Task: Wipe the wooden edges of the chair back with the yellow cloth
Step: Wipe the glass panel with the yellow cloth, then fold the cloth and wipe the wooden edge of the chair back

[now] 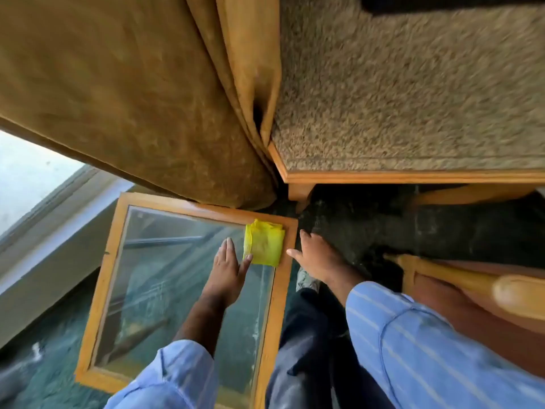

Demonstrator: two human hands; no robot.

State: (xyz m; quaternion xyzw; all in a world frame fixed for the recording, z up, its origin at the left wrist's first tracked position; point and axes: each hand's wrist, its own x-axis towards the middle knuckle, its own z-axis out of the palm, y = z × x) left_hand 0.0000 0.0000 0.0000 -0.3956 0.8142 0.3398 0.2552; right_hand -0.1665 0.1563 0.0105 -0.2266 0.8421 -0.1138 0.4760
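Observation:
A folded yellow cloth (263,245) lies on the far right corner of a glass-topped side table with a wooden frame (280,296). My left hand (227,267) is flat above the glass, fingers apart, its thumb tip touching the cloth's left edge. My right hand (315,256) hovers open just right of the cloth, over the table's right rail, holding nothing. A wooden chair (460,278) with a rounded rail sits at the right edge. An upholstered seat with a wooden edge (413,175) fills the upper right.
A heavy golden curtain (132,93) hangs down over the table's far edge. A window sill and wall (50,208) run along the left. Dark green carpet (413,225) covers the floor. My legs (306,349) stand between the table and the chair.

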